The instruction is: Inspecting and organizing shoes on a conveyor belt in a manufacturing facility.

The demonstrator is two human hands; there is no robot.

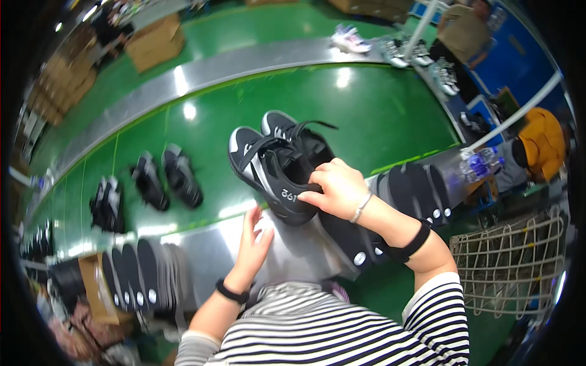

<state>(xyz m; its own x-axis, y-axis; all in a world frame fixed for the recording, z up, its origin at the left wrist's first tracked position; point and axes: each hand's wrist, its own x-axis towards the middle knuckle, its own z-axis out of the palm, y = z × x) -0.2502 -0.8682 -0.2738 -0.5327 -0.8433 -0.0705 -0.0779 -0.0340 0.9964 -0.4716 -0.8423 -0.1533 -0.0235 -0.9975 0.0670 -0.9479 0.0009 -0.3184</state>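
Note:
A black and grey sneaker point(259, 161) is held tilted over the near edge of the green work surface, its toe pointing away from me. My right hand point(337, 189) pinches its heel collar, thumb outside and fingers over the opening. Close beside it on the right is a matching sneaker point(279, 122), partly hidden behind the first; a loose black strap sticks out over it. My left hand point(253, 243) is just below the heel, fingers apart, holding nothing. Beneath my right forearm lie black insoles point(345, 240) with white round labels.
A metal ledge point(207, 247) borders the green surface point(378, 110). More black shoes point(182, 177) stand to the left. Insole stacks point(146, 271) lie on the near left, with others point(421, 186) on the right beside plastic bottles point(482, 161). A wire basket point(513, 265) and people occupy the right.

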